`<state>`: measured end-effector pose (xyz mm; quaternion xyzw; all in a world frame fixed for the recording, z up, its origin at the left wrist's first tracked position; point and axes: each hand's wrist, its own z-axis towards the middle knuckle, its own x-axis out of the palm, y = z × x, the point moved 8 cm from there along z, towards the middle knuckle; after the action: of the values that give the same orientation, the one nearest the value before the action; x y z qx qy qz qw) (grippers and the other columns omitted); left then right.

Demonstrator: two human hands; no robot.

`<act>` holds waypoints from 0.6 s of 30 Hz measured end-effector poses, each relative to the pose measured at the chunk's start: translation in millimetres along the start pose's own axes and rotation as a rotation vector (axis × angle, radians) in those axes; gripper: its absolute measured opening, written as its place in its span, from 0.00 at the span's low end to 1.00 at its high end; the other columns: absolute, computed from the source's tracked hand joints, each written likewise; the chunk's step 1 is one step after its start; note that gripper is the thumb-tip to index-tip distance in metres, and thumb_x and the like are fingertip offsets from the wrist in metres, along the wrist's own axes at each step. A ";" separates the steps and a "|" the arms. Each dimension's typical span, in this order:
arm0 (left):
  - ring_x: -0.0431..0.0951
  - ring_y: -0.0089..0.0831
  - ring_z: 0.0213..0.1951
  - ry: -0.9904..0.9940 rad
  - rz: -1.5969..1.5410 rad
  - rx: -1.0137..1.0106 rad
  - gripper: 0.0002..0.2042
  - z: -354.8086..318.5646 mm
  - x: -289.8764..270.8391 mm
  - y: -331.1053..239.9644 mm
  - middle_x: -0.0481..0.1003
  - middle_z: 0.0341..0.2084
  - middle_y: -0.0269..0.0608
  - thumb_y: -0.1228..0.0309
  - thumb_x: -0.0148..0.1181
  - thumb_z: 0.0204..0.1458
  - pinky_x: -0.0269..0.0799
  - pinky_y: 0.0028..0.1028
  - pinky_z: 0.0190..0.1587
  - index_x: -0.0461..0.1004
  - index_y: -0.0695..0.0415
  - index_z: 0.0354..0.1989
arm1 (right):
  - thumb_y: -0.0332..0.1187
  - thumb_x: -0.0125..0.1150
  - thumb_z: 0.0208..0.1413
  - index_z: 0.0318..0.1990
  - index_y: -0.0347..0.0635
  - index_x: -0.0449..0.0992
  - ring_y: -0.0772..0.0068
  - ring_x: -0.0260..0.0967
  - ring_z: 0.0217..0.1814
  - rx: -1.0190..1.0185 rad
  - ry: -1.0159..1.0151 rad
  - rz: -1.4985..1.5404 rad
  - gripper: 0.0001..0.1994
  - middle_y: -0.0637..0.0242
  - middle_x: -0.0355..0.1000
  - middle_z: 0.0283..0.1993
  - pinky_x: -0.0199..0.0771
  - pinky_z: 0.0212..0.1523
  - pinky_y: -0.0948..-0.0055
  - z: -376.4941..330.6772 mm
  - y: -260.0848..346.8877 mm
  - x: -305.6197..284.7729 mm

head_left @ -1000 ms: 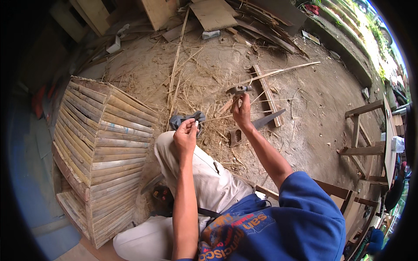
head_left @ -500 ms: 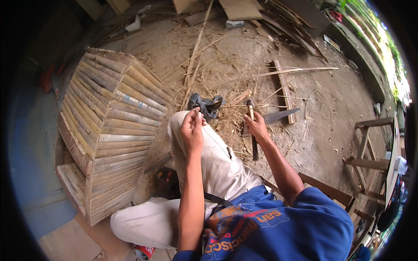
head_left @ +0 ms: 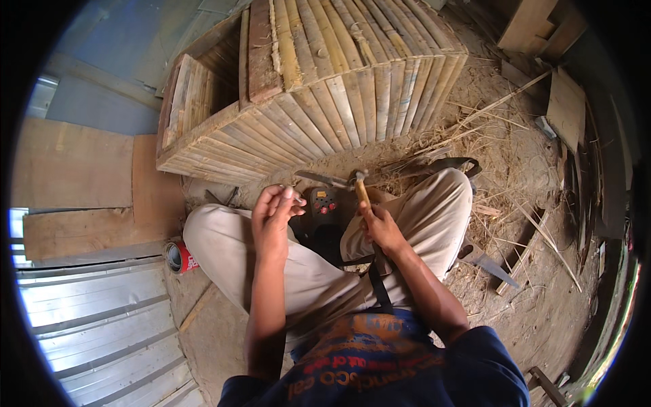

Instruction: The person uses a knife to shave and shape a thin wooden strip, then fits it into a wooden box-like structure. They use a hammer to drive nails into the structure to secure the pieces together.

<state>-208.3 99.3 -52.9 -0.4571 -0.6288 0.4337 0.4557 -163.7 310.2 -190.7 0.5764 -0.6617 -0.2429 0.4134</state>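
My left hand (head_left: pixel 272 220) is raised above my left thigh, its thumb and fingers pinched on a small thin piece that looks like a nail (head_left: pixel 299 201). In my right hand (head_left: pixel 383 230) is a hammer (head_left: pixel 362 192); the fist wraps its wooden handle and the metal head points away from me. Beyond both hands stands a large box-like frame covered in bamboo slats (head_left: pixel 332 112), open on its left side. Between my legs sits a dark object with small red and yellow bits (head_left: pixel 324 202), partly hidden. A dark flat blade (head_left: pixel 319 178) lies just past it.
A handsaw (head_left: pixel 489 263) rests on a wooden plank (head_left: pixel 525 254) at the right, among bamboo shavings and strips. Near my left knee lies a red can (head_left: pixel 179 257). Corrugated metal sheet (head_left: pixel 102 305) and plywood (head_left: pixel 78 163) cover the left. Loose boards (head_left: pixel 566 105) lie far right.
My view has swung left, so the bamboo frame now stands straight ahead and the handsaw sits farther right. The hammer has come nearer my left hand, its head still up. Both hands keep their holds.
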 end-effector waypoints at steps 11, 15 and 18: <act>0.80 0.29 0.39 0.022 0.337 0.291 0.12 34.4 -54.1 -148.8 0.77 0.40 0.43 0.71 0.57 0.62 0.76 0.26 0.41 0.72 0.62 0.51 | 0.50 0.47 0.70 0.39 0.37 0.71 0.81 0.60 0.17 -0.305 0.024 -0.533 0.21 0.70 0.62 0.20 0.62 0.16 0.75 -3.1 10.3 32.0; 0.80 0.27 0.40 0.045 0.450 0.423 0.13 71.7 -55.2 -181.9 0.79 0.42 0.43 0.73 0.61 0.60 0.75 0.24 0.42 0.74 0.64 0.51 | 0.48 0.49 0.69 0.38 0.36 0.70 0.82 0.59 0.15 -0.105 0.088 -0.333 0.21 0.69 0.64 0.20 0.60 0.16 0.75 1.3 -4.4 39.5; 0.80 0.24 0.40 0.078 0.469 0.495 0.12 105.9 -47.4 -176.4 0.81 0.40 0.41 0.75 0.63 0.57 0.75 0.23 0.44 0.76 0.65 0.48 | 0.44 0.54 0.68 0.37 0.36 0.70 0.82 0.59 0.14 -0.007 0.100 -0.419 0.17 0.70 0.64 0.19 0.58 0.15 0.75 3.4 -14.2 31.0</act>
<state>-334.8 3.4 86.4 -0.4812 -0.3644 0.6481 0.4643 -158.4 276.7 -195.6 0.7114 -0.5051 -0.2968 0.3883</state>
